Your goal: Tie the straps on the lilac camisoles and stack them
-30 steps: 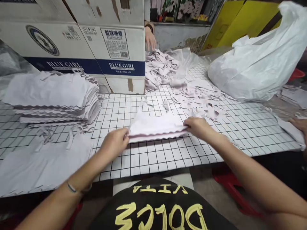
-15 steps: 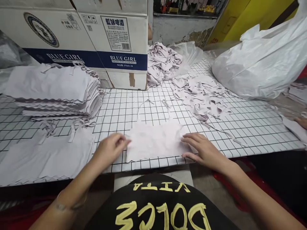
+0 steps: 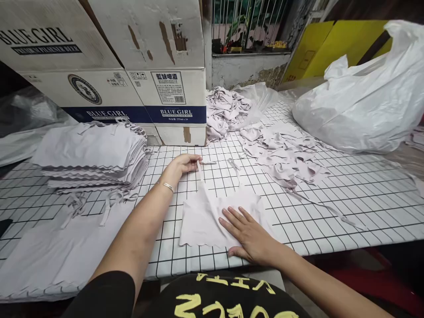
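Observation:
A pale lilac strapped top lies on the checked cloth in front of me, its wavy hem towards my body. My left hand pinches its left strap beyond the top edge, and the fabric below is drawn into a slanting fold. A thin greyish end pokes out past those fingertips, too small to make out. My right hand rests flat on the right half of the top with its fingers spread. The right strap lies loose on the cloth.
To the left is a stack of similar tops, with more tops laid nearer me. A large beer carton stands behind. Loose lilac pieces and a heap of fabric lie at back right, beside a full white plastic bag.
My left hand has gone from the top's left edge up to its left strap and taken hold of it. My right hand has moved from the right edge onto the fabric, flattening out.

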The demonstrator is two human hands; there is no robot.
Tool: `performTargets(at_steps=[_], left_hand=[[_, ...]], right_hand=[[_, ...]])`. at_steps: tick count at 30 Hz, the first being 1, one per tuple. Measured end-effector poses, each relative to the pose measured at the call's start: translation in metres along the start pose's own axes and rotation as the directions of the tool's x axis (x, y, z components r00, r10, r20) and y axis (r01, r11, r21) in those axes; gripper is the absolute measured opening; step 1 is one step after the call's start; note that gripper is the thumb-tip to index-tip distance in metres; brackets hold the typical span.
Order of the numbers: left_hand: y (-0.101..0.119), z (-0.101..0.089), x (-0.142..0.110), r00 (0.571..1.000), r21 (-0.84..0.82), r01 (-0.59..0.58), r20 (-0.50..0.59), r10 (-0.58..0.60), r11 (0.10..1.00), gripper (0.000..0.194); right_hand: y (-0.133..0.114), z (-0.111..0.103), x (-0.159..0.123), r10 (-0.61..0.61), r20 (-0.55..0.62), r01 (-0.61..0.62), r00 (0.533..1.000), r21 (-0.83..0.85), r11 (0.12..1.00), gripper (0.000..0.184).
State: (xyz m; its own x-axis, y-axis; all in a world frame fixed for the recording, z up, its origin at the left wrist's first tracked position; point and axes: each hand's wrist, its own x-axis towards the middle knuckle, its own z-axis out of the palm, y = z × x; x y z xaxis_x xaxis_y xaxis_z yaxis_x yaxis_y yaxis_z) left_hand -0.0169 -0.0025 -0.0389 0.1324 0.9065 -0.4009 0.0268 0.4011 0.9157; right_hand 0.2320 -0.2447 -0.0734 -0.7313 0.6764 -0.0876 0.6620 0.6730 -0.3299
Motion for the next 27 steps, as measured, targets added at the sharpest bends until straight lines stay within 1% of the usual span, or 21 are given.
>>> performTargets(at_steps=[1, 3, 5, 7, 10, 11, 12, 13, 14, 15, 16, 17, 18, 19, 20, 22, 24, 27], left_hand=[[0.006, -0.003, 0.003, 0.999, -0.066, 0.008, 0.032, -0.006, 0.998, 0.010], [0.019, -0.009, 0.010, 0.998, -0.187, -0.004, 0.053, 0.014, 0.982, 0.012], [0.031, -0.013, 0.015, 0.998, -0.286, -0.046, 0.034, 0.057, 0.957, 0.012], [0.041, -0.016, 0.016, 0.995, -0.351, -0.097, 0.001, 0.104, 0.931, 0.013], [0.048, -0.015, 0.002, 0.986, -0.397, -0.162, -0.027, 0.165, 0.903, 0.013], [0.048, -0.013, -0.007, 0.976, -0.391, -0.206, -0.022, 0.215, 0.897, 0.013], [0.047, -0.010, -0.018, 0.956, -0.370, -0.274, -0.006, 0.293, 0.888, 0.014], [0.044, -0.006, -0.030, 0.920, -0.333, -0.361, 0.024, 0.390, 0.871, 0.014], [0.041, 0.000, -0.044, 0.868, -0.281, -0.455, 0.072, 0.491, 0.845, 0.014], [0.037, 0.005, -0.058, 0.806, -0.222, -0.543, 0.133, 0.577, 0.810, 0.012], [0.034, 0.011, -0.071, 0.748, -0.163, -0.611, 0.200, 0.633, 0.775, 0.010], [0.030, 0.017, -0.084, 0.705, -0.108, -0.656, 0.266, 0.657, 0.747, 0.011], [0.027, 0.022, -0.094, 0.672, -0.056, -0.690, 0.322, 0.667, 0.722, 0.015], [0.024, 0.026, -0.103, 0.645, -0.007, -0.718, 0.367, 0.670, 0.696, 0.019], [0.022, 0.030, -0.109, 0.621, 0.036, -0.745, 0.399, 0.674, 0.666, 0.024], [0.018, 0.034, -0.115, 0.588, 0.108, -0.786, 0.435, 0.682, 0.609, 0.029], [0.014, 0.037, -0.116, 0.580, 0.156, -0.801, 0.445, 0.683, 0.578, 0.030], [0.007, 0.039, -0.114, 0.583, 0.185, -0.803, 0.434, 0.686, 0.566, 0.029]], right_hand=[[-0.001, -0.001, 0.001, 0.002, 0.007, -0.002, 1.000, 0.007, 1.000, 0.082], [-0.002, -0.001, 0.002, 0.003, 0.009, -0.003, 1.000, 0.018, 1.000, 0.081], [-0.002, -0.001, 0.002, -0.002, 0.001, 0.002, 1.000, 0.027, 1.000, 0.081], [-0.002, -0.001, 0.001, 0.000, -0.001, 0.000, 1.000, 0.041, 0.999, 0.082], [-0.001, -0.009, 0.000, 0.024, 0.044, -0.029, 0.999, 0.115, 0.993, 0.081], [0.000, -0.015, 0.001, 0.042, 0.058, -0.051, 0.997, 0.176, 0.983, 0.079], [0.001, -0.022, 0.005, 0.076, 0.056, -0.088, 0.996, 0.270, 0.959, 0.073], [0.003, -0.030, 0.010, 0.132, 0.038, -0.136, 0.991, 0.394, 0.909, 0.065], [0.005, -0.039, 0.017, 0.210, 0.007, -0.181, 0.978, 0.534, 0.826, 0.056], [0.007, -0.048, 0.025, 0.298, -0.030, -0.202, 0.954, 0.671, 0.714, 0.047], [0.009, -0.058, 0.035, 0.378, -0.069, -0.184, 0.923, 0.786, 0.590, 0.040], [0.012, -0.067, 0.045, 0.433, -0.097, -0.136, 0.896, 0.869, 0.475, 0.035], [0.014, -0.076, 0.055, 0.452, -0.112, -0.076, 0.885, 0.923, 0.378, 0.032], [0.016, -0.083, 0.064, 0.439, -0.116, -0.021, 0.891, 0.955, 0.294, 0.031], [0.018, -0.090, 0.071, 0.405, -0.103, 0.016, 0.909, 0.977, 0.214, 0.032], [0.020, -0.098, 0.083, 0.314, -0.044, 0.024, 0.948, 0.997, 0.068, 0.031], [0.018, -0.101, 0.092, 0.268, 0.008, 0.001, 0.963, 0.999, -0.034, 0.027], [0.012, -0.098, 0.101, 0.246, 0.085, -0.053, 0.965, 0.989, -0.137, 0.026]])
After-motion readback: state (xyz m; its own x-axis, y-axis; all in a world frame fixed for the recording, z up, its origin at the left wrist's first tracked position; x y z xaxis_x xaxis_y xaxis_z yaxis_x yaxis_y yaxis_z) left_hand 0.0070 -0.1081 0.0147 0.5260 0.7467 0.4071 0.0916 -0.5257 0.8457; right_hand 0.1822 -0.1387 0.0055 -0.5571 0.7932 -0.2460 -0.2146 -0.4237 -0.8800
